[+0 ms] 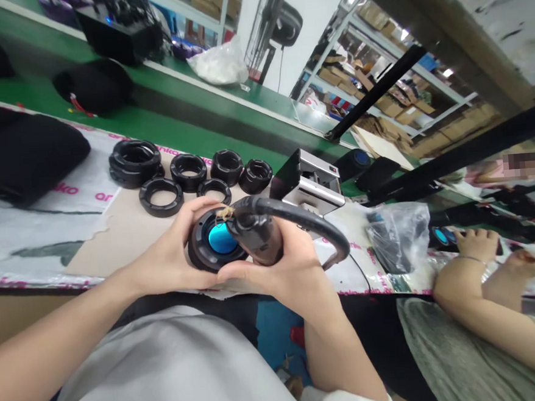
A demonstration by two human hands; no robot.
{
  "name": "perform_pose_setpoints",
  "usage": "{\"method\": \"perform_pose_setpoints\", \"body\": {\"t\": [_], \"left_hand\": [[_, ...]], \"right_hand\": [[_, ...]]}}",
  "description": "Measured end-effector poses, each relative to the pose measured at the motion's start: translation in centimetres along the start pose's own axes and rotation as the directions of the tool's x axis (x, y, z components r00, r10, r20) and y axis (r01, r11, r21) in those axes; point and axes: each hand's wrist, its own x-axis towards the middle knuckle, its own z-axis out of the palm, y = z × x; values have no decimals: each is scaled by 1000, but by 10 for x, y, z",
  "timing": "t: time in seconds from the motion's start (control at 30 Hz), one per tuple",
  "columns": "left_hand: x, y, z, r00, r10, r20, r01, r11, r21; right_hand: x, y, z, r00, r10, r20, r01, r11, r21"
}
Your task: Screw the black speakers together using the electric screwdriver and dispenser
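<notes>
**Black round part with a blue centre, held above the surface**

The left hand point(170, 247) had its fingers point(199, 208) curled around the black round part point(198, 254), which was off the surface, in front of the person's chest. The right hand point(291, 272) had its fingers point(293, 247) clamped on a dark handheld tool point(256, 241), its tip against the part's rim beside a tan fibrous tuft point(225, 213). A thick black hose point(305, 213) curved from the tool. Black rubber rings point(187, 172) lay on the cardboard-covered surface point(114, 235) beyond the hands, near a metal machine point(307, 185). A co-worker's hand point(474, 244) rested far right.
</notes>
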Motion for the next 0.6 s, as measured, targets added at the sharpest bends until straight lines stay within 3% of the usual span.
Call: {"method": "perform_pose_setpoints", "body": {"t": [0.13, 0.33, 0.47, 0.6], "left_hand": [[0, -1, 2, 1000, 5, -10, -5, 1000, -18], [-1, -6, 3, 1000, 5, -25, -5, 1000, 15], [0, -5, 3, 1000, 16, -19, -15, 1000, 15], [1, -3, 3, 999, 36, -15, -36, 999, 17]], "right_hand": [[5, -2, -3, 999, 13, 35, -14, 1000, 2], [17, 7, -13, 996, -57, 73, 38, 971, 234], [15, 15, -13, 991, -11, 130, -18, 976, 218], [9, 15, -8, 997, 17, 74, -33, 976, 217]]}}
